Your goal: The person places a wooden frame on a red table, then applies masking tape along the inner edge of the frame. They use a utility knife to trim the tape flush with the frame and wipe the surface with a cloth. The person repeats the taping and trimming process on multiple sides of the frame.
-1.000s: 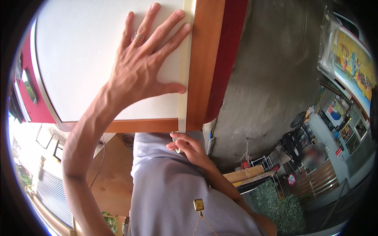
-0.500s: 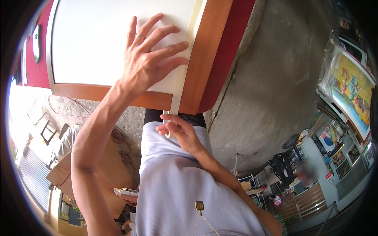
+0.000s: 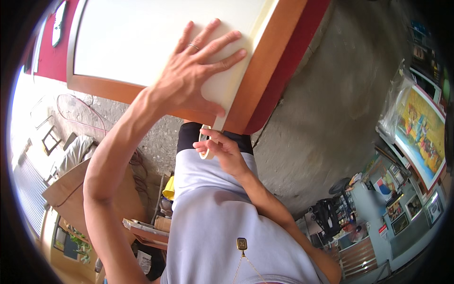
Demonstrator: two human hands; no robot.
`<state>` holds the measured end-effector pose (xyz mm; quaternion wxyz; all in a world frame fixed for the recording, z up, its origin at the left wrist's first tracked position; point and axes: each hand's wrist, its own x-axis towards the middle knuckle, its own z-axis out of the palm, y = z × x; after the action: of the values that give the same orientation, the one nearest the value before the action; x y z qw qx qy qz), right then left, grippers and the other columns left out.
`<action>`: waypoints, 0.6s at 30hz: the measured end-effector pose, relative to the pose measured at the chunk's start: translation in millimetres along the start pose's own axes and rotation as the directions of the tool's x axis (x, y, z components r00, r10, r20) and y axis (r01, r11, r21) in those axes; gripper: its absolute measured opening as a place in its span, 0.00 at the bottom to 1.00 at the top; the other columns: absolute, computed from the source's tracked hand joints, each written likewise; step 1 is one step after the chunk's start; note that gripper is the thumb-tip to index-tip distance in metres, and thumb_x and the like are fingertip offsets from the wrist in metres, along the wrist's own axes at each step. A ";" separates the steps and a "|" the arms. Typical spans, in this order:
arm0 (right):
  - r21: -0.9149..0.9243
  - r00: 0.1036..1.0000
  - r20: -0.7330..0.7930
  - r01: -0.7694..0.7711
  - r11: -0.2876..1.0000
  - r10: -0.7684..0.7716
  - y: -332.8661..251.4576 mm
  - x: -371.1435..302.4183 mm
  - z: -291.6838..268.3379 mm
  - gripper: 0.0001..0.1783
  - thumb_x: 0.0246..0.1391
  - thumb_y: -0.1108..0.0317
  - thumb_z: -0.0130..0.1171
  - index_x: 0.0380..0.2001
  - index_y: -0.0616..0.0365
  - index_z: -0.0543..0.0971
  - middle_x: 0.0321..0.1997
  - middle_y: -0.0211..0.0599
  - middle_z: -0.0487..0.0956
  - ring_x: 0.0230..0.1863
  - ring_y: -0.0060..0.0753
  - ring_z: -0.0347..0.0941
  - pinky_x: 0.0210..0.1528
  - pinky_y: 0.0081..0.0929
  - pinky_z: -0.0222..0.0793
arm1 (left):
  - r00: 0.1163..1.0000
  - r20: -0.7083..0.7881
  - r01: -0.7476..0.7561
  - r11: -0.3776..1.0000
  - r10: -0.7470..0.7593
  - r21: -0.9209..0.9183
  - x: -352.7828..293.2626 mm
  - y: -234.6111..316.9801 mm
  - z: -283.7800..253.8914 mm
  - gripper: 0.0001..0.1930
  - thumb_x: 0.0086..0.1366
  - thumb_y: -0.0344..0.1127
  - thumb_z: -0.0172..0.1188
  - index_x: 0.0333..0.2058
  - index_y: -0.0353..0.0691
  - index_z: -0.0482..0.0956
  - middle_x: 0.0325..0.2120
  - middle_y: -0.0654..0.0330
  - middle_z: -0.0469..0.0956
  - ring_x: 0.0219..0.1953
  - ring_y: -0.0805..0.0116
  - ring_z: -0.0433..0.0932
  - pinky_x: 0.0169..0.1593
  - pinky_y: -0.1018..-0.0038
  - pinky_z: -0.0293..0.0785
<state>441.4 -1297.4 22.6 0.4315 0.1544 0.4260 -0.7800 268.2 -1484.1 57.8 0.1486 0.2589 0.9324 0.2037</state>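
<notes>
The largest thing around you is the grey concrete floor [image 3: 326, 104], which spreads out to your right from the table edge. One red table [image 3: 49, 61] stands in front of you; its rim shows on both sides, and its near right corner is rounded. On it lies one white panel [image 3: 127, 42], bordered by one brown wooden frame [image 3: 104, 89]; the top runs out of view. The frame's near edge sits just beyond your body, so the room on that side is tight.

To your left, one large brown sheet [image 3: 71, 199] stands near your forearm, with a loop of thin cord [image 3: 85, 118] on the floor past it. On your far right is one colourful painting [image 3: 421, 135], well apart from your hands; below it you can count at least three small framed pictures [image 3: 414, 207].

You have two hands in view. Your left hand [image 3: 189, 78] lies open on the panel, fingers spread, the thumb at the near end of one pale tape strip [image 3: 220, 124]. That strip follows the panel's right side, beside the wood, and crosses the near rail toward your lap. There your right hand [image 3: 226, 154] is curled on one tape roll [image 3: 204, 154], held just off the frame's edge in front of your shorts; how far each finger wraps it you cannot tell.

Smaller still, one yellow item [image 3: 169, 188] sits beside your left hip, partly hidden, and one pendant [image 3: 241, 244] hangs against your shirt. Smallest is one ring [image 3: 194, 46] on a left finger.
</notes>
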 end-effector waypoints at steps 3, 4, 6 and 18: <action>-0.085 0.999 -0.025 -0.027 0.996 0.025 -7.0 0.2 5.8 0.23 0.66 0.60 0.50 0.60 0.61 0.69 0.46 0.45 0.81 0.47 0.30 0.76 0.53 0.28 0.70 | 1.000 0.018 -0.023 0.998 0.024 -0.056 -6.5 3.6 -4.2 0.64 0.24 0.56 0.78 0.66 0.61 0.59 0.70 0.60 0.50 0.72 0.48 0.41 0.70 0.41 0.33; -0.131 1.000 -0.020 -0.019 0.991 0.016 -9.7 1.6 5.7 0.24 0.66 0.60 0.51 0.60 0.61 0.68 0.46 0.45 0.81 0.48 0.30 0.76 0.54 0.28 0.70 | 0.999 -0.002 -0.032 0.997 0.032 -0.074 -7.9 2.0 -4.6 0.64 0.23 0.55 0.79 0.66 0.60 0.59 0.69 0.58 0.50 0.72 0.46 0.41 0.70 0.40 0.33; -0.184 1.000 -0.011 0.023 0.983 -0.025 -2.5 2.1 -1.4 0.26 0.67 0.57 0.50 0.61 0.63 0.67 0.52 0.44 0.78 0.52 0.32 0.74 0.60 0.31 0.63 | 0.996 -0.061 -0.073 0.983 0.063 -0.168 -11.1 0.7 3.9 0.65 0.24 0.52 0.79 0.68 0.59 0.56 0.70 0.56 0.48 0.72 0.44 0.40 0.70 0.39 0.33; -0.907 0.962 0.170 0.067 0.415 0.216 -128.3 -27.7 26.8 0.33 0.49 0.69 0.68 0.60 0.58 0.71 0.55 0.43 0.77 0.56 0.33 0.73 0.59 0.30 0.66 | 0.819 -0.338 0.363 0.875 -0.463 -0.320 -76.4 48.9 48.1 0.51 0.45 0.60 0.69 0.66 0.48 0.59 0.67 0.54 0.54 0.71 0.44 0.45 0.68 0.40 0.35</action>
<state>357.6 -1269.8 123.4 0.5324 -0.1877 0.7108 -0.4196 370.1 -1472.8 51.3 0.0236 -0.0187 0.9446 0.3269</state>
